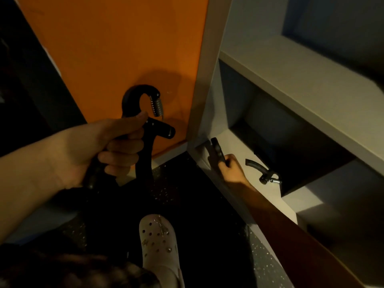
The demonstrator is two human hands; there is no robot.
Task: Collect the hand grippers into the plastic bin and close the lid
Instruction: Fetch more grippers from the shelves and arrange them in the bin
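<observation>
Three hand grippers here: the left hand (pixel 99 150) clasps the first hand gripper (pixel 148 129) by one handle. The right hand (pixel 230 169) grips the second hand gripper (pixel 217 150) at the low shelf (pixel 241 142). The third hand gripper (pixel 262 171) lies near that hand.

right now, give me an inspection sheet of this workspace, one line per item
surface: pale shelf board inside a cabinet, dimly lit
job's things: first hand gripper held up in front of the cabinet; second hand gripper at the shelf's front corner; third hand gripper lying loose on the shelf; plastic bin not in view
clutter: nothing seen
grippers: left hand grips the first hand gripper by a handle; right hand reaches into the shelf and grips the second
cables: nothing seen
surroundings: orange panel beside the cabinet, dark speckled floor, pale clog below
</observation>
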